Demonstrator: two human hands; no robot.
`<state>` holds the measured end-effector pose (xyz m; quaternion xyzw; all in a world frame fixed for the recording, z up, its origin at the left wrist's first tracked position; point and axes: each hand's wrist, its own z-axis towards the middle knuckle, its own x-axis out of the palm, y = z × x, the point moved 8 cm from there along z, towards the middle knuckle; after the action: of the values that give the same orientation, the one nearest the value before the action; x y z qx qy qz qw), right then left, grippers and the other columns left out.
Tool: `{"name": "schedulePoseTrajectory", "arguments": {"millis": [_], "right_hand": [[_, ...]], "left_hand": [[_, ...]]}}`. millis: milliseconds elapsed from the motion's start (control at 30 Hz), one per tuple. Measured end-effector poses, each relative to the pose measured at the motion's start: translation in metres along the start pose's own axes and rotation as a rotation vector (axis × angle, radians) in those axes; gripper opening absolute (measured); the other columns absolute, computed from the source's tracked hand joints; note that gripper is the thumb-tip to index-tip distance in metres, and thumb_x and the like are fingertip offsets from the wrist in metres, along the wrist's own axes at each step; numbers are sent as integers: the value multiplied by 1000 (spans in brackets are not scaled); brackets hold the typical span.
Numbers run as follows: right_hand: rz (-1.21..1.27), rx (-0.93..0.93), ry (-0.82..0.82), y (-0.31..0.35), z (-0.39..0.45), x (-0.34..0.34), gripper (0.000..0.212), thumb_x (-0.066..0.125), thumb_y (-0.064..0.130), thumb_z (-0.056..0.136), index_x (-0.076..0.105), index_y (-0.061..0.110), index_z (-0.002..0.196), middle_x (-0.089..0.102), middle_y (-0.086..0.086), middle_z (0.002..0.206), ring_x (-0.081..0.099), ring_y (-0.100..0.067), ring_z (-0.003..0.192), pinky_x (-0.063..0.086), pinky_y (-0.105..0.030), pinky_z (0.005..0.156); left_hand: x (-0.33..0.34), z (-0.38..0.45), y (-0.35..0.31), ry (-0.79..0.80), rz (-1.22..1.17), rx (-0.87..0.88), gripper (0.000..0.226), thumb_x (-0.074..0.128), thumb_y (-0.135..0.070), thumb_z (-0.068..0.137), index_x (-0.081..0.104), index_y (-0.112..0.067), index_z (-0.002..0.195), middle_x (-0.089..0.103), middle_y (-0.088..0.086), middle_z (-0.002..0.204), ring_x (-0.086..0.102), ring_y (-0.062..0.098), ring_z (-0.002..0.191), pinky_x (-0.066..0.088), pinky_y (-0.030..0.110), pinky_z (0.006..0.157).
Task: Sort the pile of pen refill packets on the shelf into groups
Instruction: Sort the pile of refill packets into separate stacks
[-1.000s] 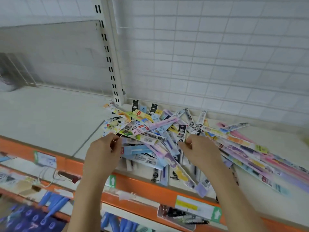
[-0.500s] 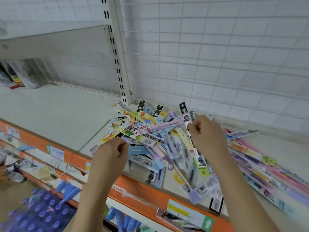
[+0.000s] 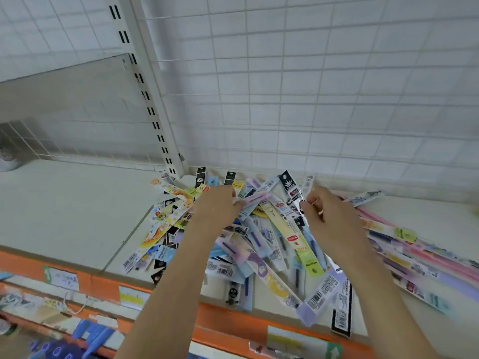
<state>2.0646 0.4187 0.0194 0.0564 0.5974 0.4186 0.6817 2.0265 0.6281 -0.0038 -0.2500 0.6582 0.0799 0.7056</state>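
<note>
Shelf (image 3: 64,216) left — bare | centre, right — packets (image 3: 259,242) heaped | rear — wire grid (image 3: 311,99), slotted post (image 3: 153,99)

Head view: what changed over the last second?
Both hands moved away from the orange front edge, deeper over the pile of packets. The left hand let go at the near left side and now touches a pink packet further back. The right hand gathered a fan of packets in its grip and lifted their tops. The long pink packets on the right and the shelf are unchanged.
</note>
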Motion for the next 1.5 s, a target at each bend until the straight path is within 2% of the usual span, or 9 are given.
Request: {"name": "schedulePoseTrajectory", "arguments": {"millis": [133,267,600,767,867,967,1100,1300,1500], "right_hand": [[13,39,-31,0,-2,2,11,47,20,96,54,12,93,59,0,68,51,-17,56,43,-35,60],[15,98,-44,3,-7,6,11,47,23,97,53,15,94,60,1,73,57,-22,68,50,-40,67],[44,75,2,42,7,36,13,40,21,99,51,14,96,59,-6,72,65,-27,73,49,-41,65],[-27,23,25,61,17,54,11,40,19,99,48,16,94,54,-1,63,46,-14,52,38,-32,55],[-24,7,67,74,20,67,10,42,28,99,46,20,95,59,-2,67,52,-17,54,38,-30,55],[-23,8,129,86,20,80,22,49,45,92,44,26,101,64,-4,72,54,-18,55,39,-29,56],[-112,-25,175,99,21,98,37,49,39,95,56,8,113,67,-11,87,61,-25,74,44,-33,70],[-117,-61,160,111,20,111,32,47,37,96,58,12,113,60,-1,66,57,-18,60,47,-33,72],[-134,-61,149,110,18,114,30,43,37,97,59,15,110,61,-2,65,55,-19,57,52,-35,69]], "left_hand": [[20,19,-6,109,116,33,27,43,-22,89,63,-10,102,64,11,106,63,29,90,50,35,74],[3,18,-12,19,63,98,26,45,-31,95,67,-17,99,66,4,98,62,25,84,46,30,68],[-60,-2,48,-140,-469,79,29,41,-19,94,64,-4,85,70,8,82,66,33,72,53,38,68],[-65,-14,96,-214,-466,-2,42,57,-38,90,48,-12,58,53,5,59,49,16,57,34,16,55],[-58,-16,117,-153,-532,-8,23,72,-19,80,53,-19,68,65,6,78,62,21,66,44,21,59],[-55,-20,136,-122,-597,-31,19,58,-5,87,46,-19,82,56,-3,83,66,19,64,48,25,54],[-49,-27,160,-103,-558,-83,17,46,-11,93,34,-16,104,48,-2,77,52,17,62,39,28,54],[-28,-40,177,72,-288,-156,40,62,-53,80,55,-15,89,52,-3,70,51,13,62,39,25,58],[-12,-43,171,119,-295,-128,22,67,-35,82,57,-16,80,49,-4,64,48,15,56,44,28,60]]}}
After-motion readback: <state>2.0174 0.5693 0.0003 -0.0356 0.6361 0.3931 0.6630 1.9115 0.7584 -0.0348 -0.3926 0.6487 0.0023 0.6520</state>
